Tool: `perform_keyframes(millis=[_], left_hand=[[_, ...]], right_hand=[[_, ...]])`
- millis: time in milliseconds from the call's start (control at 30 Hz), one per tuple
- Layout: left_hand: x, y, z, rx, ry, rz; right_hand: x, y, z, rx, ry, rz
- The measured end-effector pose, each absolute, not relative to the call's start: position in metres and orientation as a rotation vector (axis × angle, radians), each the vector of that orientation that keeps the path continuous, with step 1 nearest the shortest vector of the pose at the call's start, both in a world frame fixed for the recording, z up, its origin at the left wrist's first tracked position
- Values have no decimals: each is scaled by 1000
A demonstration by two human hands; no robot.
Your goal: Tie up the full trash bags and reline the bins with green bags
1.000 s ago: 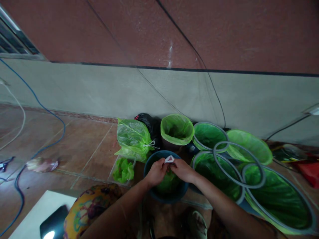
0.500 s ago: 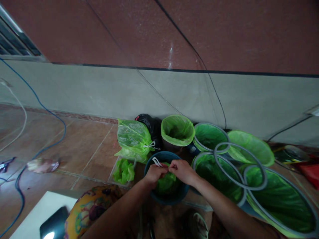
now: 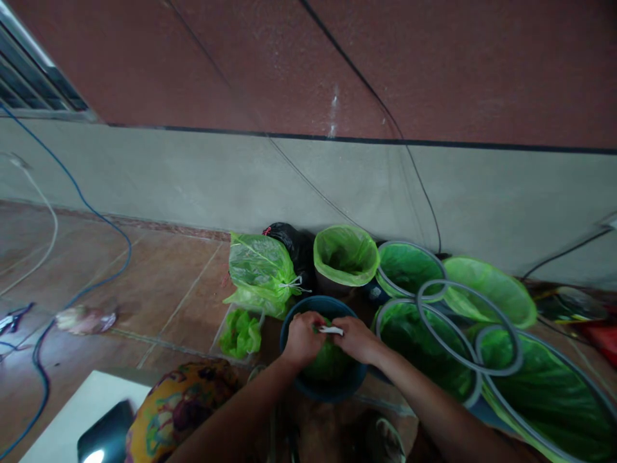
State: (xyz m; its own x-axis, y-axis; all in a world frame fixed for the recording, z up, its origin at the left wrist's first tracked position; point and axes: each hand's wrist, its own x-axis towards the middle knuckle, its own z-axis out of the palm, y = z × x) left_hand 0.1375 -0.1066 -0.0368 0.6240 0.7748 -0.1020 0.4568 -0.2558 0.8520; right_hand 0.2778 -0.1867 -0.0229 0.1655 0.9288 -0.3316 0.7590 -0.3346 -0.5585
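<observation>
A blue bucket [image 3: 357,386] stands on the floor in front of me with a green plastic bag [image 3: 326,361] inside it. Over the bag's gathered top, my left hand [image 3: 304,338] and my right hand [image 3: 357,339] are close together, fingers closed. A short white strip, like a tie [image 3: 331,330], stretches between their fingertips. Both hands pinch it; the exact finger hold is partly hidden. Left of the bucket, a small clear tub [image 3: 218,347] holds a crumpled green bag [image 3: 241,333].
Several bins lined with green bags stand to the right, one being a bin [image 3: 346,256] by the wall. A loose grey ring [image 3: 515,360] lies across two bins. Behind the tub sit a tied green bag [image 3: 263,263] and a black bag [image 3: 296,244]. A blue cable [image 3: 77,193] crosses the floor.
The white tie, formerly sticking up above my left hand, now lies level between both hands. My right hand has shifted slightly right and down; the view has moved a little.
</observation>
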Motion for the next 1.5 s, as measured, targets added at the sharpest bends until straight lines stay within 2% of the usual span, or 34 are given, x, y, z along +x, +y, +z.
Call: perform_keyframes(millis=[167,467,667,767,900,1000,1333,1500], left_hand=[[136,-105,-40,2025,817,471],[136,-110,-47,1791,876,584],[135,-109,-51,1757,867,511],[135,-108,-55,1751,849,449],[131,-106,-57,1929,956,338],[127,-104,-58,2081,1069,158],[118,-102,-78,2112,1064,-245],[117,-122,-105,2176,732,-221]], right_hand=[[279,-186,-23,-2107,-1521,875],[276,-183,-33,-1853,-1299,1192],[276,-182,-25,-1977,-1225,1242],[275,-182,-22,-2155,-1357,1093],[275,-185,-25,-2428,-1658,679],[277,-189,-30,-2577,-1762,573],[291,-197,-39,-2283,-1622,1053],[264,-208,-68,-2196,-1785,1151]])
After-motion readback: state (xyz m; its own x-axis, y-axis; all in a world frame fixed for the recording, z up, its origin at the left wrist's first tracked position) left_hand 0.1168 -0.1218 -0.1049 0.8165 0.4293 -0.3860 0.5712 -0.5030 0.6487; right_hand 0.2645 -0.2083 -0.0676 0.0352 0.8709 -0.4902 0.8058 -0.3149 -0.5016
